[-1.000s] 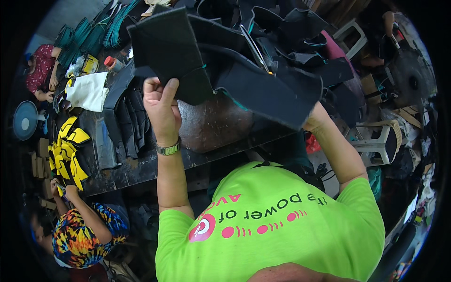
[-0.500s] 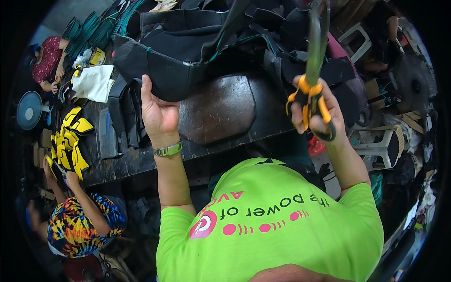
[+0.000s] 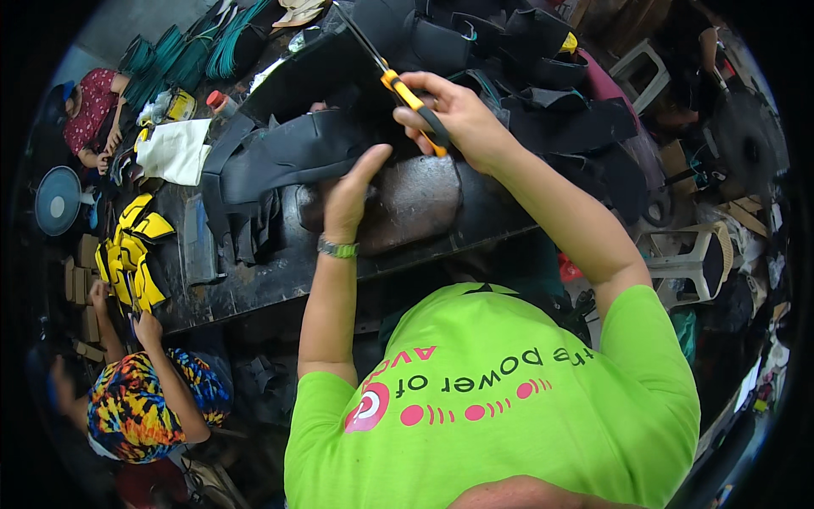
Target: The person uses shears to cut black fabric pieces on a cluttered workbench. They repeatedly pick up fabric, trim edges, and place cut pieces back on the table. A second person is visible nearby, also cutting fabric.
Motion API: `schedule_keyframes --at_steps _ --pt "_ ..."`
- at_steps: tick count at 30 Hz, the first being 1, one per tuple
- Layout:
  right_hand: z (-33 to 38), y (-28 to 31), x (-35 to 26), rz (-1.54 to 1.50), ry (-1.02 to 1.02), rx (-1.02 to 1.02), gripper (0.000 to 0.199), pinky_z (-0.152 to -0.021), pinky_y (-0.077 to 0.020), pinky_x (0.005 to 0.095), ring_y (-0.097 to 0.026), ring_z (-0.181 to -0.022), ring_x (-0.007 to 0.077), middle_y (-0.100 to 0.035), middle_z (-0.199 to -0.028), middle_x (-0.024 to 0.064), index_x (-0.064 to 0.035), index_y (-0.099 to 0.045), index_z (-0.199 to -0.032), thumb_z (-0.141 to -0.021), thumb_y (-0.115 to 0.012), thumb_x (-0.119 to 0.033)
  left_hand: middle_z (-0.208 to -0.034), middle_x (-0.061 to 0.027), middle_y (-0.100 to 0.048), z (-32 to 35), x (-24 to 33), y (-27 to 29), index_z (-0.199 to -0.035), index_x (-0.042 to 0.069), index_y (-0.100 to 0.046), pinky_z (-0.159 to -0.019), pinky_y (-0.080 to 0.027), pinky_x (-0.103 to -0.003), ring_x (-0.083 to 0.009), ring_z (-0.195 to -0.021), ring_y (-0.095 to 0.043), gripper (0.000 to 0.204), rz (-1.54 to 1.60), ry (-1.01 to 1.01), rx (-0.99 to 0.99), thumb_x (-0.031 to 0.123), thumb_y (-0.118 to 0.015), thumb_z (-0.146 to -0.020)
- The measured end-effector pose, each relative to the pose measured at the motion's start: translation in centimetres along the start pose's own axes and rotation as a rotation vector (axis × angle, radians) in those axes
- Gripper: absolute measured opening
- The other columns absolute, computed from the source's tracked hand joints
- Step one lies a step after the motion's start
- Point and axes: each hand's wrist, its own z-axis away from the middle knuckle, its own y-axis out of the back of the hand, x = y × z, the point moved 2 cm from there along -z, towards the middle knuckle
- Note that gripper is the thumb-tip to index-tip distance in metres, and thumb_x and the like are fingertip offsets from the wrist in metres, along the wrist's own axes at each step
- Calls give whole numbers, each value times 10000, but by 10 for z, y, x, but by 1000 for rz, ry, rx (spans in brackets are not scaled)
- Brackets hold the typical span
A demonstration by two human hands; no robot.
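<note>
The scissors (image 3: 402,95) are hanging in the air over the tabletop (image 3: 233,297), their blades pointing to the far left and their orange-and-black handles sitting in the right grip (image 3: 465,117), which is clamping on them; whether the blades are lying together I cannot tell. Just left of them, a black panel (image 3: 292,153) is lying bent over the left side of the tabletop, with the left grip (image 3: 348,199) reaching in at its near edge. The thumb of that grip is standing out to the right, but the panel is hiding most of the fingers, so I cannot tell whether they are pressing together on it. A darker sheet (image 3: 307,75) is rising behind the panel, and a worn brown board (image 3: 415,206) is lying below the scissors. More black pieces (image 3: 437,41) are crowding the far side. Farther left, a white cloth (image 3: 174,151), a red-capped jar (image 3: 222,103) and a pile of yellow pieces (image 3: 134,253) are resting on the tabletop, and green cords (image 3: 159,53) are lying bundled beyond them. A person in a multicoloured shirt (image 3: 140,403) is reaching to the yellow pieces. A blue fan (image 3: 59,201) is standing at the left, and a white chair (image 3: 694,265) is standing at the right.
</note>
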Motion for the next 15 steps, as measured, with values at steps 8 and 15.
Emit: schedule_keyframes --at_steps 8,15 --pt "-17 13 6 -59 -58 60 502 -528 -446 224 -564 -562 100 -606 -754 35 -37 -482 -1293 -887 -705 -230 -1354 -135 -519 -36 40 24 -1462 96 -371 -1041 -427 -425 -236 -1212 -534 469 661 340 48 258 -444 -1028" --pt "64 5 18 -401 -244 -286 492 -579 -477 233 -595 -607 127 -592 -814 75 -66 -435 -1311 -925 -617 -311 -1415 -235 -432 -33 67 47 -1480 204 -322 -1080 -370 -532 -352 -1295 -455 470 1017 328 98 349 -383 -1037"
